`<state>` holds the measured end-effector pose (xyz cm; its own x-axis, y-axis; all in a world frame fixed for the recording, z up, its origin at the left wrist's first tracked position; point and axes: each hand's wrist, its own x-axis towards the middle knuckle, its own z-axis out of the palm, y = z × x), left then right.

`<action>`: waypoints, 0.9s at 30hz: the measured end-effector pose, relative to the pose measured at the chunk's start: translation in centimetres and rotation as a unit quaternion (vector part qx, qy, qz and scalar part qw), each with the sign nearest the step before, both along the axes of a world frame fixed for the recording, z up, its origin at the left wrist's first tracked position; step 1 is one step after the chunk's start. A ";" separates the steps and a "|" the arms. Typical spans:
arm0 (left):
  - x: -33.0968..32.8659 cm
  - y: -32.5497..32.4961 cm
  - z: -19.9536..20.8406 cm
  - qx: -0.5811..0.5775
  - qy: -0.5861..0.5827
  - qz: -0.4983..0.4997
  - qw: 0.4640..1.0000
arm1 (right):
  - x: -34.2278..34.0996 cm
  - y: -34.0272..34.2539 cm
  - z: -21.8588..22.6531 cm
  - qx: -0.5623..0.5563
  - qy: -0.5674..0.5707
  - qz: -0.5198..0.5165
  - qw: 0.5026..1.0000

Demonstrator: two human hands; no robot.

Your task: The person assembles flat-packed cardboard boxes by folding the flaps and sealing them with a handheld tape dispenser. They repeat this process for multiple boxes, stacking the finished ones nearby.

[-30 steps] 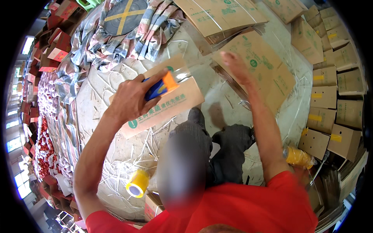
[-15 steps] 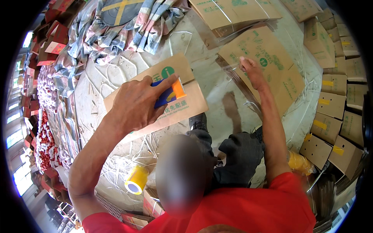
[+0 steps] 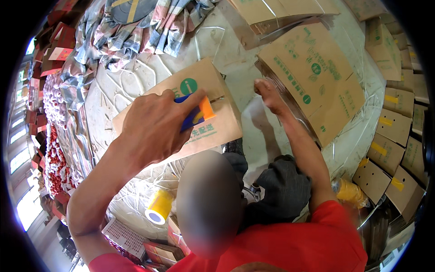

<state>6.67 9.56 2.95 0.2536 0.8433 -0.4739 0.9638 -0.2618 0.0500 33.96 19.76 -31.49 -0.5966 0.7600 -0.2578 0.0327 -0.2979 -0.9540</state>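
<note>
My left hand [image 3: 154, 124] is closed around a blue and orange tape dispenser [image 3: 207, 110], whose orange edge sits at the seam in the top of a brown carton [image 3: 204, 79]. The fingers cover part of the dispenser, and I cannot tell whether it touches the carton. Beyond the carton's right end, my right hand [image 3: 270, 95] is curled closed in the air. What it holds, if anything, is hidden. To its right lies a stack of flat brown cartons [image 3: 312, 81] with green print.
A yellow tape roll [image 3: 159, 206] lies among white strapping scraps [image 3: 136, 190] at lower left. Another cardboard stack [image 3: 281, 13] lies at the far side, near crumpled plaid cloth [image 3: 154, 31]. Standing boxes [image 3: 383, 149] line the right. Red boxes [image 3: 59, 47] are piled at left.
My right hand has moved left and slightly nearer, from over the flat carton stack to the gap beside it. My left hand and the dispenser have shifted slightly left on the carton.
</note>
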 end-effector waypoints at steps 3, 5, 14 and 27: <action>0.1 -0.2 0.2 -0.001 0.013 0.002 1.000 | -3.9 -3.1 -1.6 -0.001 0.007 -0.016 1.000; 0.3 0.1 0.1 0.007 0.004 0.004 1.000 | -6.5 -4.7 -1.6 -0.007 0.004 -0.037 0.999; 0.6 0.8 -0.1 -0.020 0.020 0.021 0.999 | -6.3 -5.3 -5.0 0.023 -0.160 -0.052 0.985; 1.0 1.0 -0.3 0.017 0.014 0.021 1.000 | -15.3 1.1 2.5 0.099 0.203 -0.052 0.973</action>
<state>7.63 10.54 2.63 0.2048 0.8686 -0.4511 0.9749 -0.2223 0.0147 18.70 20.84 -28.99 -0.5359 0.8323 0.1417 -0.3799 -0.0878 -0.9208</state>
